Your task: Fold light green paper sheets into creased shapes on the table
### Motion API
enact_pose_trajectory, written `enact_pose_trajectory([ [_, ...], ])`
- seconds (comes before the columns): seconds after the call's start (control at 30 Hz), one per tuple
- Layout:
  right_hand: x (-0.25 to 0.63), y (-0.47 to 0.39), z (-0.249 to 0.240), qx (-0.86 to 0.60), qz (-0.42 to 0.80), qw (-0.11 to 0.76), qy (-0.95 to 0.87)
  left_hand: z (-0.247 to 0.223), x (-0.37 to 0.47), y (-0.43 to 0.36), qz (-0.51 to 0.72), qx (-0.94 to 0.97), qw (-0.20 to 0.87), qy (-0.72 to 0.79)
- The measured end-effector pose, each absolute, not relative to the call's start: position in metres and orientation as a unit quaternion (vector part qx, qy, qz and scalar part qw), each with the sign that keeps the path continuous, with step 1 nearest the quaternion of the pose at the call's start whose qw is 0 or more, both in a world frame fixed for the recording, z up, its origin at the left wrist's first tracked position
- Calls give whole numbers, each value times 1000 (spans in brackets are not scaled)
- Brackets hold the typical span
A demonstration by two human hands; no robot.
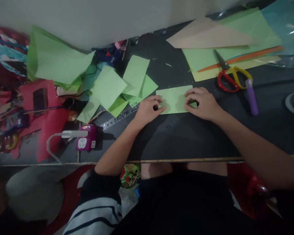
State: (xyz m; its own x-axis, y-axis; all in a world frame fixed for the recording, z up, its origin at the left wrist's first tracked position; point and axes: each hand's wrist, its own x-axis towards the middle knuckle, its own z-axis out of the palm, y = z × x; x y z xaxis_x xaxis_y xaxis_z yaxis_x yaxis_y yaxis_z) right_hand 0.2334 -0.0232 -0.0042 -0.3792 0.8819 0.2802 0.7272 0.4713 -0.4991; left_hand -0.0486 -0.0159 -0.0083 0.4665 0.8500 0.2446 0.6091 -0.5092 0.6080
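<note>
A light green sheet of paper (175,100), a wide strip that looks folded, lies flat on the dark table in front of me. My left hand (150,110) holds its left end, with thumb and fingers curled around the short side. At the other end my right hand (202,102) grips the paper the same way, and a small corner lifts between thumb and fingers. Left of my left hand, several loose green paper pieces (110,88) overlap, and a clear ruler (119,116) sticks out from under them.
Red-and-yellow-handled scissors (227,85) and a purple glue stick (252,98) lie at the right. Coloured sheets (218,58) are stacked behind them. A purple plug adapter (87,138) with a cable stands at the front left, near red paper (50,127). The table edge (186,160) runs before my lap.
</note>
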Motion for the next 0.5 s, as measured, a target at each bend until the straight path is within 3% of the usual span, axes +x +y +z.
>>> enact_pose_trajectory([
  [0.5, 230, -20, -15, -503, 125, 231, -823, -7, -45, -15, 263, 816, 228, 461],
])
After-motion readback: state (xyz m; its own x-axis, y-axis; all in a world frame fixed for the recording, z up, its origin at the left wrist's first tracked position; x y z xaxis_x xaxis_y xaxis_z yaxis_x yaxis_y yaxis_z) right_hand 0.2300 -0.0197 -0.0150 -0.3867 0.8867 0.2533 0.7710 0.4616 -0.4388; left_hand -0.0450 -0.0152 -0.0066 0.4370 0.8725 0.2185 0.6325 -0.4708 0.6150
